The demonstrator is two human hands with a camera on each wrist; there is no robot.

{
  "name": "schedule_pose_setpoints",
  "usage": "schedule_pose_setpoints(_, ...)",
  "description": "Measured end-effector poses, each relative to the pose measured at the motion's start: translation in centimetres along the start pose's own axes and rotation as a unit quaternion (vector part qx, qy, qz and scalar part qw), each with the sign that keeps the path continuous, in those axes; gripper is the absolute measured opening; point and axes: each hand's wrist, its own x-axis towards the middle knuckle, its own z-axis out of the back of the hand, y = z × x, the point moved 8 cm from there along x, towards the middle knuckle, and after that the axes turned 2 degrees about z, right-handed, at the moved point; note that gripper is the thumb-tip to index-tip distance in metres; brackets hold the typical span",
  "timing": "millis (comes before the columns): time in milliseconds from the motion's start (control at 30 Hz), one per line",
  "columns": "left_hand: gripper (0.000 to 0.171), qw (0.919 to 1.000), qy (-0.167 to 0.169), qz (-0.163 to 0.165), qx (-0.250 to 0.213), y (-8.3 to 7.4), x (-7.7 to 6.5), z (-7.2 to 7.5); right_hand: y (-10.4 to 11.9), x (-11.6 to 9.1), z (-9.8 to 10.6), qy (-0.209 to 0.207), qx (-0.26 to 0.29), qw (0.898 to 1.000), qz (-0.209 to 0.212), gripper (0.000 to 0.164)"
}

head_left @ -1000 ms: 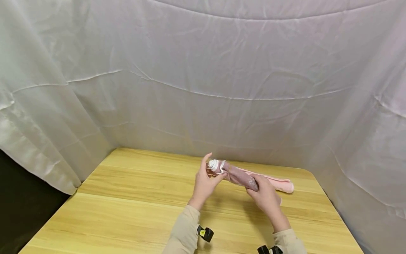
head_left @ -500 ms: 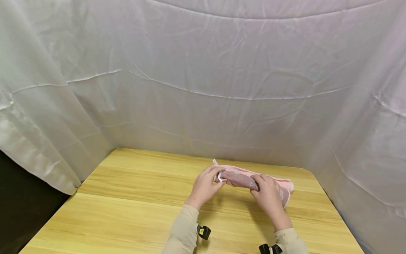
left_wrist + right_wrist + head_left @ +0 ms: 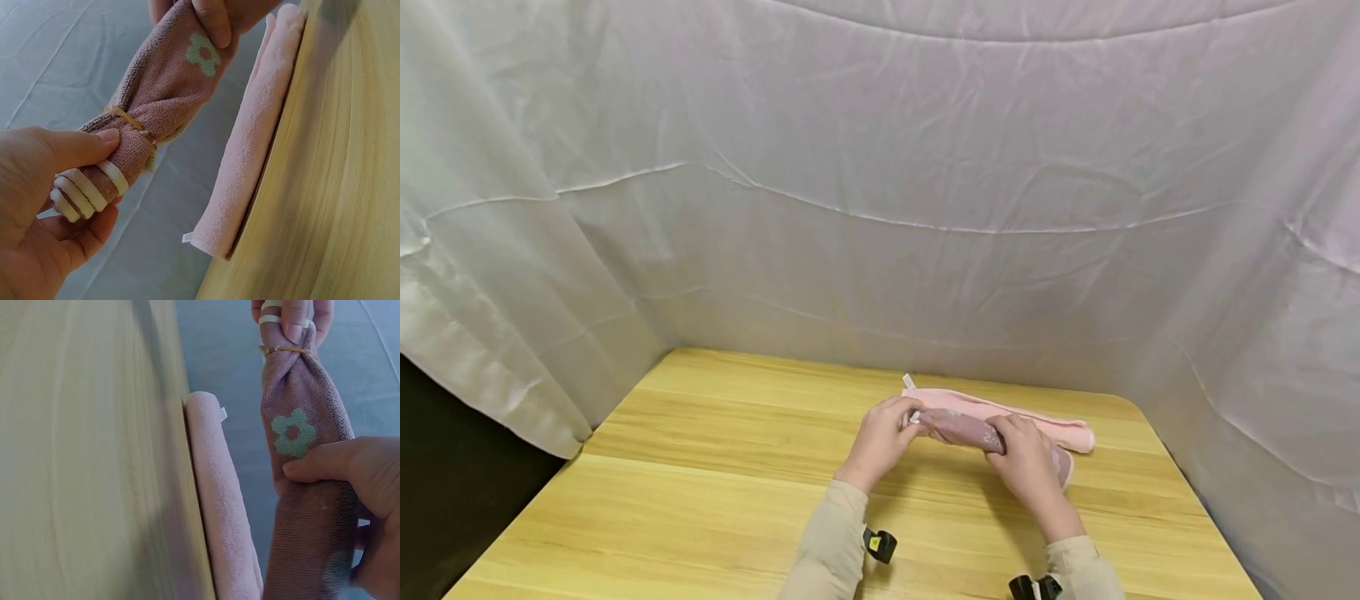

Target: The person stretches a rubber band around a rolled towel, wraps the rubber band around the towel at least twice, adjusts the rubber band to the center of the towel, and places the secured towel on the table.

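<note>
A mauve towel (image 3: 958,427), rolled up and printed with pale flowers, is held above the table between both hands. A thin tan band (image 3: 128,119) cinches it near its white-edged end. My left hand (image 3: 878,442) pinches that end between thumb and fingers, just beyond the band. Further along the roll, my right hand (image 3: 1028,462) grips the towel with the thumb on top beside a green flower (image 3: 292,432). Behind it on the table lies a rolled pink towel (image 3: 253,137) with a small white tag (image 3: 908,381).
The wooden table (image 3: 715,467) extends to the left and in front of the hands. Pale grey cloth (image 3: 880,275) hangs along its back and sides. Black wrist cameras (image 3: 880,546) sit on both forearms.
My left hand has gone from spread fingers around the white-edged end to a closed pinch on it. The mauve towel's left end has dropped slightly, uncovering the pink towel and its tag.
</note>
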Motion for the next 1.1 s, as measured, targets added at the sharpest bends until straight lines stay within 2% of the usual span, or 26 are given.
schedule_pose_setpoints(167, 0.016, 1.0, -0.006, -0.002, 0.0, 0.0, 0.0, 0.0, 0.2, -0.2, -0.7, 0.029, 0.011, 0.999, 0.008, 0.044)
schedule_pose_setpoints(300, 0.016, 0.9998, -0.016, -0.007, 0.008, 0.0, -0.1, 0.1, 1.0, -0.1, -0.8, 0.034, 0.054, 0.997, 0.033, 0.055)
schedule_pose_setpoints(400, 0.016, 0.9997, -0.017, -0.004, 0.015, 0.0, -0.2, 0.1, 1.9, 0.0, -0.3, 0.016, 0.097, 0.994, 0.05, 0.055)
schedule_pose_setpoints(567, 0.014, 0.9996, -0.019, -0.002, 0.023, -0.1, -0.2, 0.2, 3.3, 0.3, 0.8, -0.037, 0.178, 0.982, 0.042, 0.033)
schedule_pose_setpoints(633, 0.013, 0.9993, -0.025, -0.007, 0.025, -0.3, -0.2, 0.3, 3.8, 0.4, 1.0, -0.043, 0.226, 0.973, 0.026, 0.025)
schedule_pose_setpoints(700, 0.013, 0.9991, -0.031, -0.012, 0.027, -0.4, -0.2, 0.4, 4.0, 0.4, 0.8, -0.033, 0.283, 0.959, -0.003, 0.02)
schedule_pose_setpoints(767, 0.014, 0.9988, -0.037, -0.019, 0.027, -0.6, -0.2, 0.5, 4.0, 0.4, 0.2, -0.01, 0.34, 0.94, -0.041, 0.018)
schedule_pose_setpoints(867, 0.015, 0.9977, -0.045, -0.033, 0.038, -0.8, -0.2, 0.5, 3.9, 0.2, -0.9, 0.027, 0.413, 0.905, -0.098, 0.022)
schedule_pose_setpoints(967, 0.017, 0.9949, -0.061, -0.054, 0.059, -1.2, -0.3, 0.7, 4.0, 0.1, -1.6, 0.048, 0.46, 0.877, -0.132, 0.026)
schedule_pose_setpoints(1033, 0.018, 0.992, -0.077, -0.071, 0.071, -1.5, -0.4, 0.9, 4.0, 0.0, -1.9, 0.055, 0.476, 0.866, -0.141, 0.028)
schedule_pose_setpoints(1100, 0.018, 0.9884, -0.094, -0.089, 0.079, -1.9, -0.5, 1.1, 4.1, 0.0, -2.1, 0.06, 0.481, 0.863, -0.144, 0.029)
